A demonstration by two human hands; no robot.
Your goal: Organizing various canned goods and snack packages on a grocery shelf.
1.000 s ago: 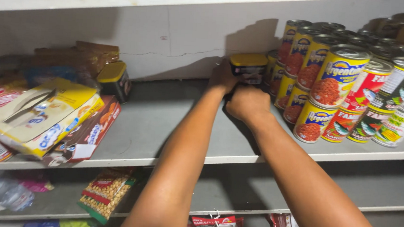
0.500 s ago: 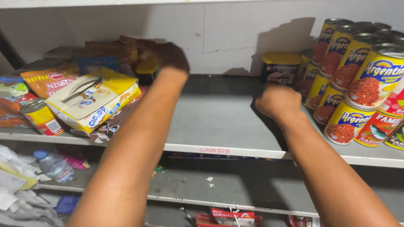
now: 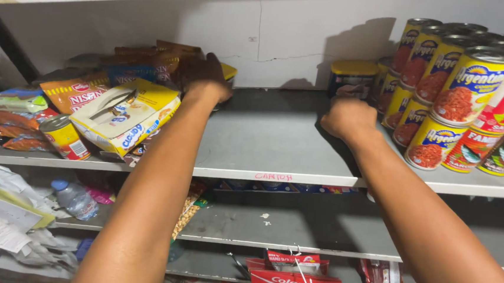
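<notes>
Grey shelf (image 3: 275,143) of painted metal runs under both hands. At the back, the left hand (image 3: 205,73) lies knuckles-up on a yellow-lidded can (image 3: 227,72), almost wholly hidden beneath the fingers; the hand seems to close on it, though I cannot tell for certain. Just left of that hand sit brown snack packets (image 3: 142,57), and nearer the shelf edge below it a yellow carton (image 3: 126,118) with a torn top. The right hand (image 3: 348,117) is clenched into a fist and holds nothing. Just behind it stands a squat yellow-lidded tin (image 3: 353,77), apart from the knuckles, and to its right rise stacked yellow and red cans (image 3: 465,91)
</notes>
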